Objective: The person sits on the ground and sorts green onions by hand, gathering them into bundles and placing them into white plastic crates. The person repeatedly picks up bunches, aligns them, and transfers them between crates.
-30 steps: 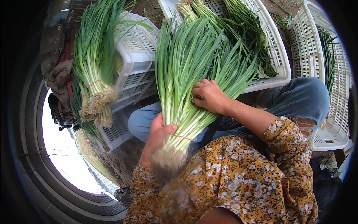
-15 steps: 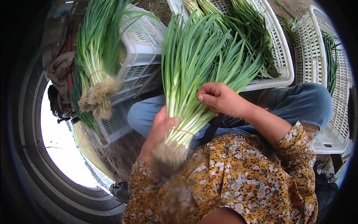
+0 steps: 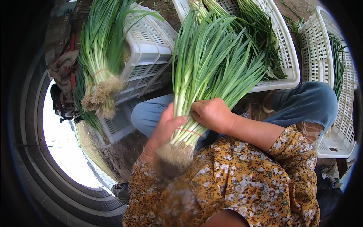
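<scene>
A bunch of green garlic (image 3: 193,75) rests across my lap, its long flat leaves fanning away from me and its shaggy pale roots (image 3: 176,153) toward my body. A thin red band (image 3: 190,131) circles the white stems just above the roots. My left hand (image 3: 166,125) is wrapped round the stems from the left, the thumb lying over them. Closed against the stems from the right, my right hand (image 3: 212,113) pinches among them above the band. Its fingertips are partly hidden, so whether it grips one stalk or several does not show.
Banded bunches of green garlic (image 3: 99,72) hang at the left beside stacked white plastic crates (image 3: 141,56). Ahead, a white crate (image 3: 289,56) holds more greens. Another white crate (image 3: 317,49) stands at the far right, past my bent knee (image 3: 314,98).
My right hand has come down and left from above the leaves and now closes on the stems. The bunch has shifted slightly right in view; my left hand keeps its hold.
</scene>
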`<action>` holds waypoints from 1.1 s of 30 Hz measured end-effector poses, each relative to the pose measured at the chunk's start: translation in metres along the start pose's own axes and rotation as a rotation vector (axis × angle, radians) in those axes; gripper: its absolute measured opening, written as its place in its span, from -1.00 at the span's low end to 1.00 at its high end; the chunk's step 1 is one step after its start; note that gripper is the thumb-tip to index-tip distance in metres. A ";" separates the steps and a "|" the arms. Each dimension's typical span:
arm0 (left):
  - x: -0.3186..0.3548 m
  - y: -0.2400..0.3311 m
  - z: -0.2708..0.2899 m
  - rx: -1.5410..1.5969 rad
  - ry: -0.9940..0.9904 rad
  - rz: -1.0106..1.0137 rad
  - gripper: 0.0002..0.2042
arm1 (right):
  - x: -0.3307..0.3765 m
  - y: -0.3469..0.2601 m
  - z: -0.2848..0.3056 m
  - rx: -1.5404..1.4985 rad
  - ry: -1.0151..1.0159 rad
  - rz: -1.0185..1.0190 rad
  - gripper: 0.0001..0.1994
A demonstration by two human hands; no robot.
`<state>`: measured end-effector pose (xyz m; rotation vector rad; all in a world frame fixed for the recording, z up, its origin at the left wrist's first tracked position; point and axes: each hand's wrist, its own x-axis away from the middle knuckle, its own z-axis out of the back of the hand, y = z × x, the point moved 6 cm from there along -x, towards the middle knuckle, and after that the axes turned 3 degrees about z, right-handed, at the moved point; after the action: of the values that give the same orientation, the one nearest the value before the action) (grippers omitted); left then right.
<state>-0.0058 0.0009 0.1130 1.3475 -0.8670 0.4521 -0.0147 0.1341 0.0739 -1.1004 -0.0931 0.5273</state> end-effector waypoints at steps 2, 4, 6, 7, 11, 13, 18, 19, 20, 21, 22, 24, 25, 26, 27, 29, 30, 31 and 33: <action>-0.001 0.000 0.001 -0.022 -0.010 -0.020 -0.41 | 0.000 -0.002 0.002 0.046 0.013 0.030 -0.83; -0.003 -0.001 0.002 -0.037 -0.014 -0.025 -0.41 | 0.001 -0.005 0.005 0.062 0.032 0.081 -0.84; -0.003 -0.001 0.005 -0.042 -0.011 -0.013 -0.42 | 0.001 -0.001 0.008 -0.181 -0.032 -0.006 -0.86; -0.003 -0.001 0.007 -0.031 -0.009 -0.003 -0.42 | 0.002 0.005 0.009 -0.432 -0.105 -0.122 -0.87; -0.004 0.000 0.006 -0.008 -0.011 0.009 -0.43 | 0.002 0.042 0.022 -0.797 -0.141 -0.498 -0.82; -0.001 0.002 0.004 -0.006 -0.006 0.029 -0.43 | -0.002 0.040 0.023 -0.562 -0.149 -0.475 -0.74; -0.002 0.003 0.001 -0.002 -0.061 -0.002 -0.51 | -0.008 0.015 0.007 -0.117 -0.201 -0.274 -0.71; -0.003 0.002 0.003 -0.047 -0.050 -0.003 -0.52 | -0.007 0.015 0.004 -0.100 -0.142 -0.218 -0.73; -0.004 0.002 0.003 -0.043 -0.051 -0.002 -0.53 | -0.006 0.013 0.003 -0.080 -0.088 -0.163 -0.76; -0.004 0.003 0.002 -0.039 -0.052 0.000 -0.53 | -0.004 0.010 0.004 -0.060 -0.032 -0.108 -0.79; -0.004 0.004 0.002 -0.035 -0.054 0.001 -0.54 | -0.001 0.007 0.004 -0.036 -0.017 -0.054 -0.81; -0.006 0.000 0.004 -0.064 -0.053 0.032 -0.49 | 0.000 -0.003 0.009 0.013 0.015 0.058 -0.84; -0.007 -0.001 0.006 -0.080 -0.053 0.048 -0.46 | 0.000 -0.003 0.009 0.017 -0.003 0.060 -0.85; -0.008 0.000 0.006 -0.072 -0.037 0.054 -0.49 | 0.001 -0.003 0.008 -0.059 -0.055 0.025 -0.85; -0.006 0.001 0.006 -0.065 -0.023 0.061 -0.52 | 0.001 -0.006 0.006 -0.135 -0.106 -0.011 -0.84; -0.006 0.001 0.006 -0.073 -0.017 0.066 -0.56 | 0.001 -0.009 0.009 -0.381 -0.253 -0.170 -0.84; -0.007 -0.001 0.008 -0.088 -0.027 0.064 -0.56 | 0.002 -0.007 0.009 -0.523 -0.274 -0.210 -0.85; -0.010 -0.003 0.009 -0.103 -0.037 0.063 -0.57 | 0.003 -0.005 0.008 -0.666 -0.292 -0.249 -0.87; -0.009 -0.004 0.010 -0.108 -0.022 0.072 -0.57 | 0.003 -0.007 0.017 -0.849 -0.336 -0.335 -0.90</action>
<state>-0.0117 -0.0073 0.1033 1.2273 -0.9476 0.4399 -0.0152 0.1467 0.0870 -1.7637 -0.8414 0.3623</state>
